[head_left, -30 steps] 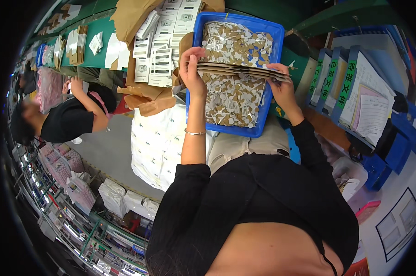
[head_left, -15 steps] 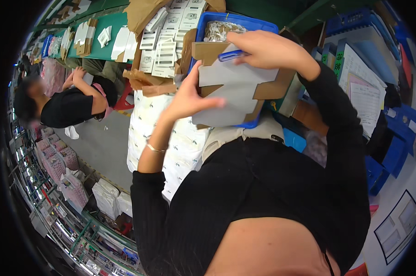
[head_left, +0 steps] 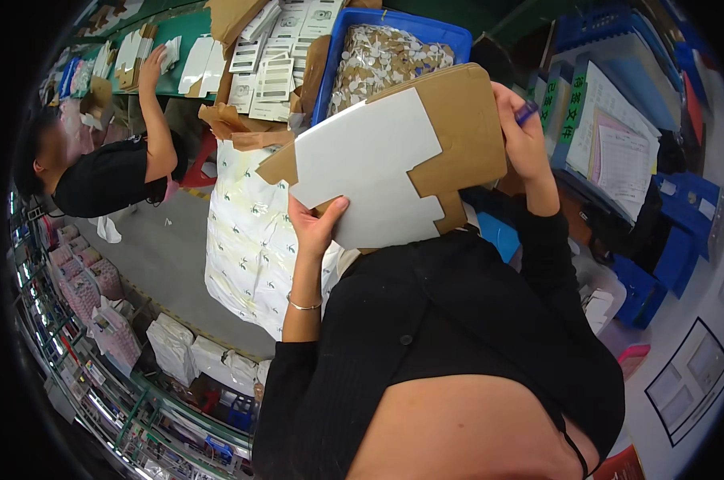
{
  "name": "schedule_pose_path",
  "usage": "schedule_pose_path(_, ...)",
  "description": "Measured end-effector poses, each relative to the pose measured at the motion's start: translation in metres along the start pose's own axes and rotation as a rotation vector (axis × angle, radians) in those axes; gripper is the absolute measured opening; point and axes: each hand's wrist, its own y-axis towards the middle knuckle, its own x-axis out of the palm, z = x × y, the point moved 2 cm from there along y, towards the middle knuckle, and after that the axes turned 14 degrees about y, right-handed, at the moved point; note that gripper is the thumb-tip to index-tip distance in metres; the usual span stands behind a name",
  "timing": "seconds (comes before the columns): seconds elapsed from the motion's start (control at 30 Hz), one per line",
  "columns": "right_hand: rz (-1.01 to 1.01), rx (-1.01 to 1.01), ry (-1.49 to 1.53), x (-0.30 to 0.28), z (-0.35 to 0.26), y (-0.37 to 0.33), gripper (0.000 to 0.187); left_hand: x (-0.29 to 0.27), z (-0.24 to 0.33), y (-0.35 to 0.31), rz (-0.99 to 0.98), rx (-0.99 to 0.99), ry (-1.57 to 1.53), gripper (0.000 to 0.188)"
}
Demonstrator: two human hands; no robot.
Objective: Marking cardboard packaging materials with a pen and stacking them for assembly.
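Flat die-cut cardboard sheets, white and brown with notched edges, lie layered in front of my body, tilted. My left hand is closed on their lower left edge, thumb on the white face. My right hand is at the right edge of the brown part, fingers bent, with a blue pen in it. Its fingertips are partly hidden by the cardboard. Just beyond the sheets stands a blue bin full of small white and brown cardboard scraps.
An open carton holds several white printed boxes. A white patterned wrapped bundle lies left of me. Document folders and papers are at right. A co-worker sits at the green table on the left.
The cardboard has come nearer and turned, uncovering the bin's scraps. My right hand has moved from its top to the right edge, the pen with it. The co-worker's arm now reaches to the table.
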Motion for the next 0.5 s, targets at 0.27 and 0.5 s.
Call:
schedule_pose_path(0.27,-0.034,-0.124,0.211,0.004,0.014,-0.038,0.039,-0.005,0.019,-0.013,-0.023,0.011,0.177,0.05)
schedule_pose_path(0.5,-0.09,-0.266,-0.146,0.001,0.012,-0.043,0.04,-0.007,0.03,-0.025,0.046,0.332,0.492,0.05)
